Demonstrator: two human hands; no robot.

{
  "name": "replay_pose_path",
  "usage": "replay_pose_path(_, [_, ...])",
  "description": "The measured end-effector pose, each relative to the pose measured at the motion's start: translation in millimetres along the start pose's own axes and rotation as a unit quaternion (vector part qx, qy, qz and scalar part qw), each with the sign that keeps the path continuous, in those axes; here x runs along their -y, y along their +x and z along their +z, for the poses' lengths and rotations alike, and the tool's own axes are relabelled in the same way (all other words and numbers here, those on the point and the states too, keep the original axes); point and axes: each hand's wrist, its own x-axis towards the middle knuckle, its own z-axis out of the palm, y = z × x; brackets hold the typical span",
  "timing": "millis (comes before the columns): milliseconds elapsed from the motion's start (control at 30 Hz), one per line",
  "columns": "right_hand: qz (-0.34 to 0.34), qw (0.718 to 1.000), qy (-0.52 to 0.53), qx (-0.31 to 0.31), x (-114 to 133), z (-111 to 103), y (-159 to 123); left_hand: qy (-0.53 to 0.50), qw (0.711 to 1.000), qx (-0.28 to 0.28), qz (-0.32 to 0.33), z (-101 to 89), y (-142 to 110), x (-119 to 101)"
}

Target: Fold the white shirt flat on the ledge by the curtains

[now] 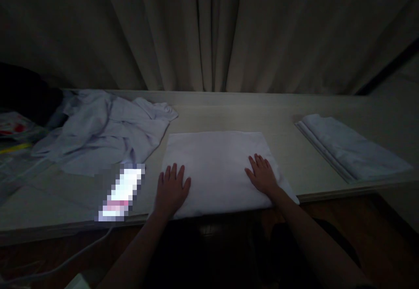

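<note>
Under both grips, a white cloth [216, 171] lies spread nearly flat on the pale desk [229, 113], its near edge at the desk's front edge. Left grip [172, 190]: released, palm down, fingers a little apart, pressed to the cloth's near left part. Right grip [263, 177]: likewise released, palm down on the cloth near its right edge, slightly farther from the person than the left. Neither grasps anything.

Just left of the left grip: a lit, phone-like device [124, 190], pixelated, screen content unreadable; a pale cable [81, 254] runs below it. Beyond and left of that grip: a crumpled pale fabric [111, 125] in loose folds. Farther left: a dark bulky object [26, 94], identity unclear, with a plastic bag [16, 125] marked red before it.

Well right of the right grip: a folded white fabric [350, 149], layered edges facing the grip. Beyond both grips: a pleated curtain [176, 40].
</note>
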Motion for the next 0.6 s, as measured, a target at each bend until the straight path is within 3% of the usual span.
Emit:
replay_pose_path(267, [-0.01,0.999,0.032,-0.005,0,2,3,0.003,1.0,0.013,0.004,4.1,2,5])
replay_pose_path(400, [-0.019,0.995,0.088,-0.043,-6,-14,0,-0.013,1.0,0.019,0.02,-9.3,1,12])
replay_pose_path(500, [-0.016,0.987,0.131,-0.096,-24,-35,-28,-0.04,0.999,-0.001,-0.007,-20.7,-29,26])
replay_pose_path(600, [0.002,0.984,0.143,-0.109,-51,-50,-86,-0.091,0.994,-0.027,-0.055,-15.0,-92,40])
